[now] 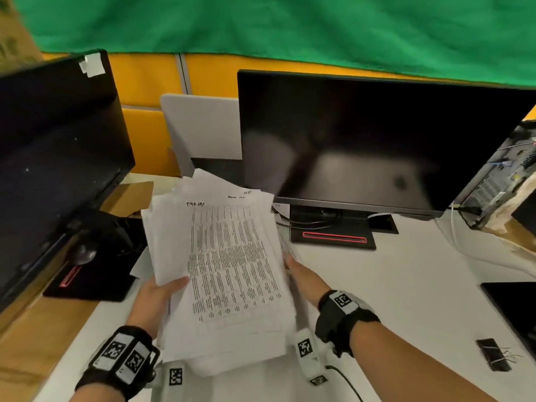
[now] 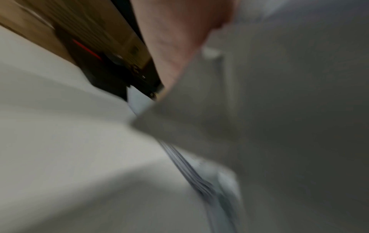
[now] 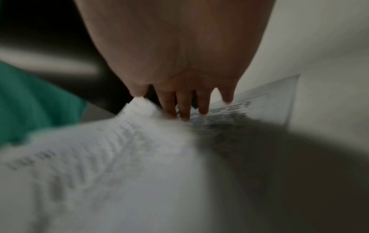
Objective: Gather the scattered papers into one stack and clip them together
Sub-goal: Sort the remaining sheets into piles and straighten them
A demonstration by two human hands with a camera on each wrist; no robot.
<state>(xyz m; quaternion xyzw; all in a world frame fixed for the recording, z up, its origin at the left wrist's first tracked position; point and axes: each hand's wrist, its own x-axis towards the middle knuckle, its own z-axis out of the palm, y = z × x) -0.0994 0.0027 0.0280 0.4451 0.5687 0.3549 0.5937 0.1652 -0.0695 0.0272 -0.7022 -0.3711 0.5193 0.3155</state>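
I see the white bench (image 1: pixel 406 274) hemmed in at the back by a dark monitor (image 1: pixel 362 140) on its stand, and on the left by a second monitor (image 1: pixel 52 158) whose black base (image 1: pixel 95 274) sits just beside the papers. Open bench surface lies to the right of the papers, between the monitor stand and the near edge; a black binder clip (image 1: pixel 494 355) lies there, well apart from both hands, and a dark flat object (image 1: pixel 513 311) occupies the right edge. The stack of papers (image 1: pixel 226 271) is held between my two hands, above the near-centre of the bench, with its sheets unevenly aligned and fanned at the far and left edges. My left hand (image 1: pixel 158 297) grips the stack's left edge: the thumb lies on the printed top sheet, and the fingers are hidden beneath, so I cannot tell how they lie. My right hand (image 1: pixel 304 281) is set against the stack's right edge. In the right wrist view the fingers (image 3: pixel 184 110) are extended and nearly straight, their tips touching the paper edge, with a loose printed sheet (image 3: pixel 259 100) lying on the bench just beyond them. The left wrist view is blurred; it shows only the sheet edges (image 2: pixel 191 171) near the bench surface.
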